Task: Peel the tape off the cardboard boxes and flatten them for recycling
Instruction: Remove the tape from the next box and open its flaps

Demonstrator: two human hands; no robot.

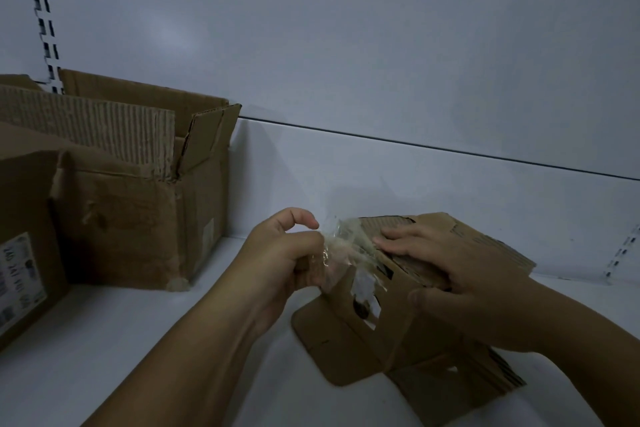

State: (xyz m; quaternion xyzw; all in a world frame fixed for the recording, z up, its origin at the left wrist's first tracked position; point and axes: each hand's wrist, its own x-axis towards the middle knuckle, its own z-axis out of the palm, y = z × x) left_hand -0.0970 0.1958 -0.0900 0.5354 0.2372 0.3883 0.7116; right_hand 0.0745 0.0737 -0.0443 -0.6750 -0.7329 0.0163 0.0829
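1. A small box (349, 333) sits partly collapsed on the white shelf (173, 340), one flap lying flat towards the front.
2. The right hand (450, 274) rests on the box's top, fingers straight and pressing down.
3. The left hand (280, 253) has its fingers pinched on crumpled clear tape (341, 246), which is stuck to the box's upper corner.
4. Off to the left stands a labelled box (24, 204), with an open box (138, 218) behind it against the wall (346, 28).

Dim light falls on a white shelf (104, 340) backed by a white panel (346, 28) with slotted uprights (43, 10).
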